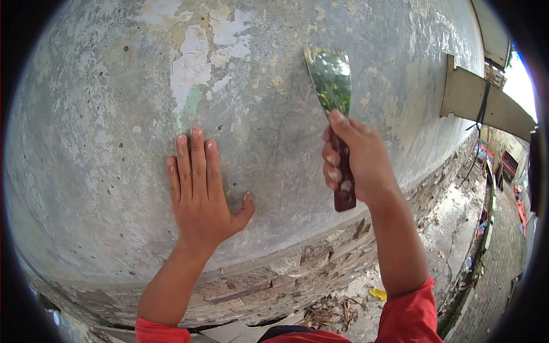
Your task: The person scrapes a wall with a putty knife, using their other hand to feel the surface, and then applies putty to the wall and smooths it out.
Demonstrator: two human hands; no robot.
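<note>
My left hand (pixel 200 188) lies flat on a grey wall (pixel 274 188), fingers stretched upward and thumb out to the side. Just above its fingertips are patches of white and pale green paint (pixel 191 63) on the worn surface. My right hand (pixel 360 154) is wrapped round the dark brown handle of a putty knife (pixel 331 80), thumb pressed near the base of the blade. The broad shiny blade points upward in front of the wall and reflects green. Whitish specks show on the fingers of both hands.
Rough stonework (pixel 274 274) runs along the wall's foot. At right, a board (pixel 486 100) juts out from the wall with a black strap round it. A yellow leaf (pixel 378 294) and dry debris lie on the ground below, and a paved path (pixel 497 268) runs along the right.
</note>
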